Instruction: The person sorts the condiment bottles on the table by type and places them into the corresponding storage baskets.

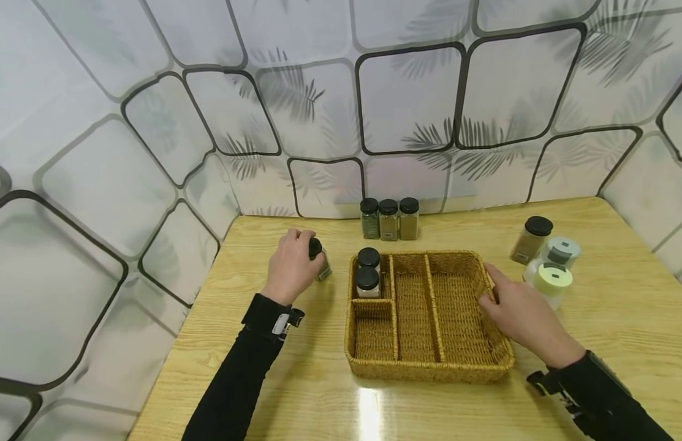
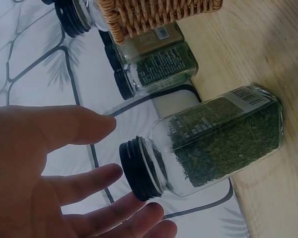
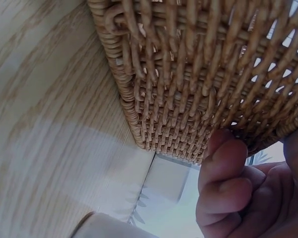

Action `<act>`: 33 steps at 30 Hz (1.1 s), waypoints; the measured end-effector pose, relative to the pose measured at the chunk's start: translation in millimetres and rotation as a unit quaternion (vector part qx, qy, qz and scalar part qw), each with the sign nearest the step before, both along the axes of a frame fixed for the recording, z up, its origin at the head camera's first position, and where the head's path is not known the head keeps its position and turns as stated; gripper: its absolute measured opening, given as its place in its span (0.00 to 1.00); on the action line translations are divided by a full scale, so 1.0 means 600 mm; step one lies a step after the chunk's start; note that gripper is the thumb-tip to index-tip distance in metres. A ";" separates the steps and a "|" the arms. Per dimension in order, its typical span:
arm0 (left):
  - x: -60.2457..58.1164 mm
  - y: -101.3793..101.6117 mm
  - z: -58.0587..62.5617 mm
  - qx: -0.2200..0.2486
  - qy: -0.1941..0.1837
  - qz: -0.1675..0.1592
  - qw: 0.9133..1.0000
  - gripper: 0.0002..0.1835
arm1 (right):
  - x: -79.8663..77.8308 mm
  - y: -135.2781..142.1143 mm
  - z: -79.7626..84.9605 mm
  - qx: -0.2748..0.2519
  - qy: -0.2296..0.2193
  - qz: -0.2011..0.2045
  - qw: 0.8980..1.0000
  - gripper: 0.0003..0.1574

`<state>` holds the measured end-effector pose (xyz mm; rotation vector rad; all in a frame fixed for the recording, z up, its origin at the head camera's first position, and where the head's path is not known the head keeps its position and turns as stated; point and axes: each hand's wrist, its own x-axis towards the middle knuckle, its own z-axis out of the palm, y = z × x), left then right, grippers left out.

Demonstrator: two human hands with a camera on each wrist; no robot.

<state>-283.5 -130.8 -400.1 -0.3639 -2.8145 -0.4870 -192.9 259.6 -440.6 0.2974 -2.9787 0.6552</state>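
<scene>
A spice jar of green dried herbs (image 2: pixel 223 141) with a black lid stands on the table left of the basket. My left hand (image 1: pixel 293 263) is around its lid; in the left wrist view the thumb is apart from the lid and the fingertips are right at its edge. My right hand (image 1: pixel 525 315) grips the right rim of the divided wicker basket (image 1: pixel 423 372), thumb above and fingers curled against the outer wall (image 3: pixel 188 89). Two black-lidded jars (image 1: pixel 368 278) stand in the basket's back-left compartment.
Three black-lidded spice jars (image 1: pixel 388 219) stand in a row behind the basket, near the patterned backdrop (image 1: pixel 324 184). To the right are another black-lidded jar (image 1: pixel 530 239), a white-lidded container (image 1: pixel 561 250) and a yellow-green-lidded one (image 1: pixel 553 280), close to my right hand.
</scene>
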 end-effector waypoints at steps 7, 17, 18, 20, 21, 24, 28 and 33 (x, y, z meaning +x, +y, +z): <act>-0.002 -0.002 -0.006 0.001 -0.006 -0.003 1.000 0.20 | 0.000 -0.001 -0.002 0.002 0.004 -0.001 1.000 0.40; -0.009 -0.001 -0.020 0.004 0.017 -0.002 1.000 0.19 | 0.000 0.000 -0.003 -0.002 0.013 0.000 1.000 0.39; -0.010 -0.001 -0.021 0.003 0.023 -0.001 1.000 0.18 | 0.000 0.000 -0.003 -0.002 0.014 0.000 1.000 0.39; -0.011 -0.001 -0.023 0.005 0.034 -0.001 0.999 0.18 | -0.001 0.000 -0.002 -0.001 0.015 0.001 1.000 0.39; -0.012 -0.001 -0.024 0.005 0.040 0.000 0.999 0.18 | -0.001 -0.001 -0.002 -0.002 0.016 0.002 1.000 0.39; -0.013 -0.001 -0.026 0.009 0.048 -0.003 0.999 0.18 | -0.001 0.000 -0.002 -0.003 0.016 0.002 1.000 0.39; -0.014 -0.001 -0.030 0.020 0.051 -0.009 0.998 0.17 | -0.001 0.000 -0.002 -0.004 0.017 0.002 1.000 0.39; -0.013 -0.002 -0.032 0.038 0.049 -0.013 0.998 0.17 | 0.000 0.000 -0.002 -0.006 0.015 0.002 1.000 0.39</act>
